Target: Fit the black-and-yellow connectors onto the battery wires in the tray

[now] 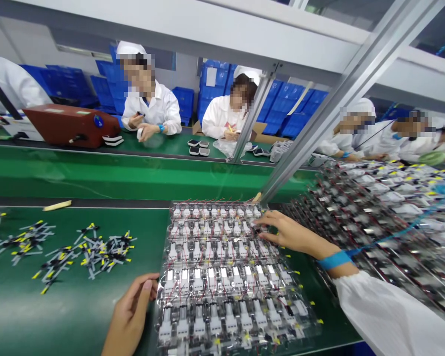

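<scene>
A clear plastic tray (163, 301) lies on the green bench, filled with rows of small white parts (211, 277) that have thin red and black wires. At its left edge is my left hand (129, 311), fingers curled against the rim and thumb beside them. Over the tray's far right side reaches my right hand (284, 232), wearing a blue wrist strap (335, 260). Its thumb and fingers close around a small dark and white piece at the end of a row, too small to name.
Loose grey strips with yellow ends (107, 252) lie in piles at left. Stacked filled trays (374, 227) stand at right. A metal post (311, 128) slants beyond the bench. Co-workers in white sit across a green divider (133, 173), near a red-brown box (66, 126).
</scene>
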### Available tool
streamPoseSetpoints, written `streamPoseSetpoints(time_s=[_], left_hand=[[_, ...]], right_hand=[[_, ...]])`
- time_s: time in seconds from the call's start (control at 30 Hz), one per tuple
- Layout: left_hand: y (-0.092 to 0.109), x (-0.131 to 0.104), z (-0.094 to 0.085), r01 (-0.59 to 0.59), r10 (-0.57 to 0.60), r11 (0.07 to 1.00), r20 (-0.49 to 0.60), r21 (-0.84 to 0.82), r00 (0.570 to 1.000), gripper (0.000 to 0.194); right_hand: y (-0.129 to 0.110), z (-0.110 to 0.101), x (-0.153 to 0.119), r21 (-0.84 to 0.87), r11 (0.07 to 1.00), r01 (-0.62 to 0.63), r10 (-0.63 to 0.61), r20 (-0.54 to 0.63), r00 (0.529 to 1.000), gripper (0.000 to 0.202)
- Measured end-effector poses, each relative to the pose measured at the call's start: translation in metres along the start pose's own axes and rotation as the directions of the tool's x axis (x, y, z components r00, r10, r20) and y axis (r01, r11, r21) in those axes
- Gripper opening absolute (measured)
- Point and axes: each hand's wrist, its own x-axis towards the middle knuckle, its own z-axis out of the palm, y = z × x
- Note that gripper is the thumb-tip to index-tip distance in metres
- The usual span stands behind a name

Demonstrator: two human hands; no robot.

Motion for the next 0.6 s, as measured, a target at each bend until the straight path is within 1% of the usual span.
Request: streamPoseSetpoints(time_s=[0.13, 0.23, 0.3, 0.4, 0.5, 0.6], left_hand=[[0.001, 0.000, 0.001, 0.005, -0.005, 1.000, 0.002, -0.005, 1.000, 0.052], [0.003, -0.001, 0.001, 0.004, -0.004, 1.000, 0.006, -0.007, 1.000, 0.052], [0.004, -0.002, 0.001, 0.002, -0.002, 1.000, 0.008, 0.000, 1.000, 0.053], [0.006, -0.002, 0.000, 0.001, -0.001, 1.000, 0.007, 0.014, 1.000, 0.054], [0.006, -0.002, 0.000, 0.011, -0.011, 1.000, 0.006, 0.011, 1.000, 0.055], [0.005, -0.002, -0.001, 0.016, -0.016, 1.000, 0.006, 0.010, 1.000, 0.055]], right_hand=[[0.000, 0.002, 0.004, 0.029, 1.000, -0.001, 0.001, -0.011, 1.000, 0.030], [-0.001, 0.002, 0.005, 0.052, 0.998, -0.025, 0.026, -0.026, 0.999, 0.028], [0.000, -0.001, 0.006, 0.068, 0.996, -0.062, 0.065, -0.036, 0.997, 0.031], [0.003, -0.006, 0.010, 0.093, 0.984, -0.150, 0.154, -0.043, 0.987, 0.035], [0.007, -0.006, 0.019, 0.111, 0.968, -0.226, 0.227, 0.001, 0.974, 0.035], [0.009, -0.003, 0.032, 0.114, 0.958, -0.262, 0.257, 0.057, 0.965, 0.034]])
